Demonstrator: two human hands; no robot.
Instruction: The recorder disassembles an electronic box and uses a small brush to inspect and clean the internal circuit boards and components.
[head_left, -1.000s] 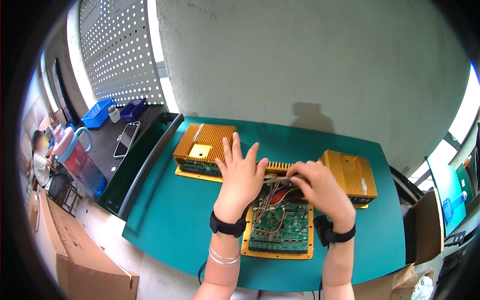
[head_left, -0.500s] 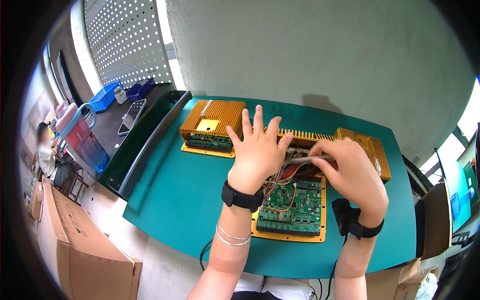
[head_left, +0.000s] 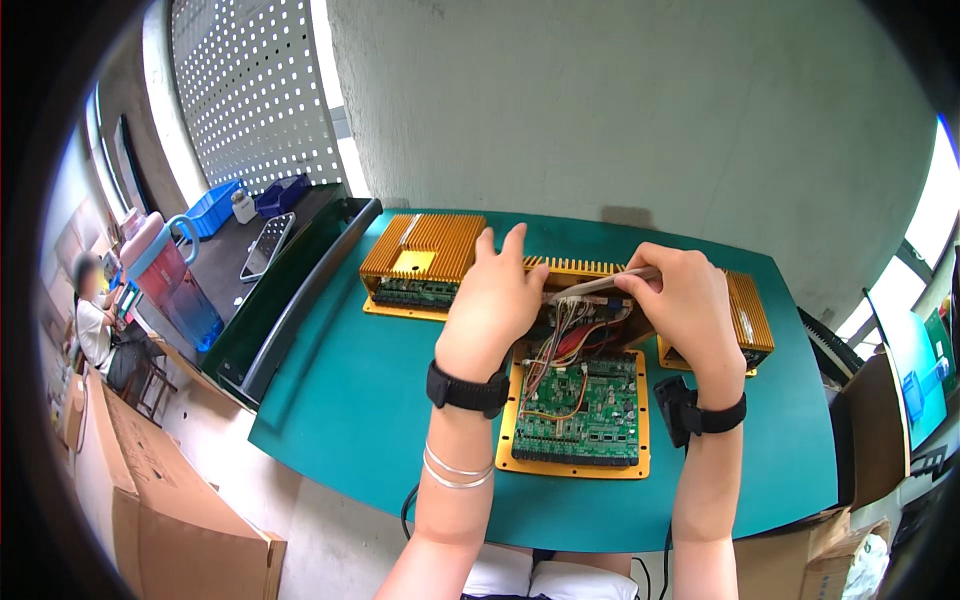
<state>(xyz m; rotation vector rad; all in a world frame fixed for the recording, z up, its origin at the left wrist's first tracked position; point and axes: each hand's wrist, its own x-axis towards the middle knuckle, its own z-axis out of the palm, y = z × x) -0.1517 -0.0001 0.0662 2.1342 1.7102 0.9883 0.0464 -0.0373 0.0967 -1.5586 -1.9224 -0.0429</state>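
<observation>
A gold finned housing [head_left: 590,266] stands in the middle of the green table, its open front facing me. A green circuit board [head_left: 590,410] on a gold plate lies before it, joined to the inside by several coloured wires [head_left: 563,340]. My left hand [head_left: 495,300] is at the housing's left end, fingers apart and stretched toward its top edge, nothing seen in them. Pinched in my right hand [head_left: 685,305] is a slim grey pair of tweezers [head_left: 600,287], slanting down left to the wires at the opening. The tips' contact is too small to tell.
Gold finned units stand at left [head_left: 425,250] and right [head_left: 750,320]. Left of the table are a black-handled green drawer [head_left: 310,300], a phone [head_left: 268,246], blue bins [head_left: 212,208] and a pink-blue bottle [head_left: 170,275]. A cardboard box [head_left: 170,480] and a seated person [head_left: 100,320] are beyond.
My left hand has drawn back slightly left and its fingers are less spread. My right hand has lifted up and turned, so the tweezers now slant over the wires.
</observation>
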